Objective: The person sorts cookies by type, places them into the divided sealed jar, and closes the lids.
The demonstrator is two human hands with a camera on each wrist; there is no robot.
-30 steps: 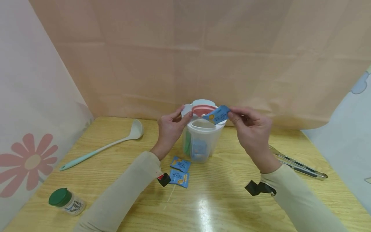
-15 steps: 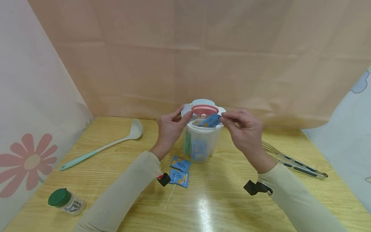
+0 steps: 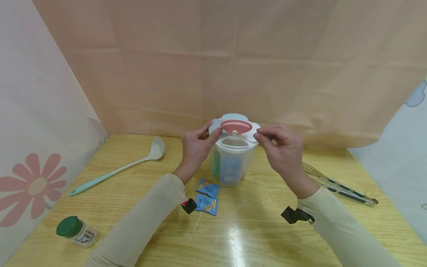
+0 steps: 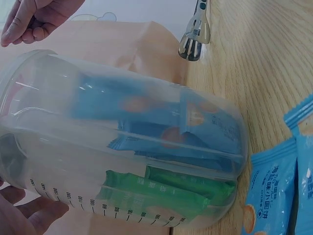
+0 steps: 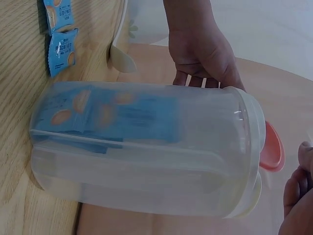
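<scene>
A clear divided container (image 3: 231, 163) stands mid-table with its pink flap (image 3: 236, 127) raised above the white lid. Blue packets (image 4: 161, 132) and green packets (image 4: 166, 196) lie in its compartments. My left hand (image 3: 197, 146) grips the container's left side at the lid rim. My right hand (image 3: 277, 146) hovers at the lid's right edge, fingers loosely curled and holding nothing. Two blue packets (image 3: 207, 196) lie on the table in front of the container. In the right wrist view the left hand (image 5: 200, 49) shows behind the container (image 5: 146, 152).
A pale green ladle (image 3: 116, 168) lies to the left, and a green-capped jar (image 3: 76, 231) lies on its side at the front left. Metal tongs (image 3: 337, 185) lie at the right. Paper backdrops close off the back and sides of the wooden table (image 3: 253, 230).
The right hand brought a blue packet to the container's opening and let it go; the packet is now inside. The left hand stayed on the container.
</scene>
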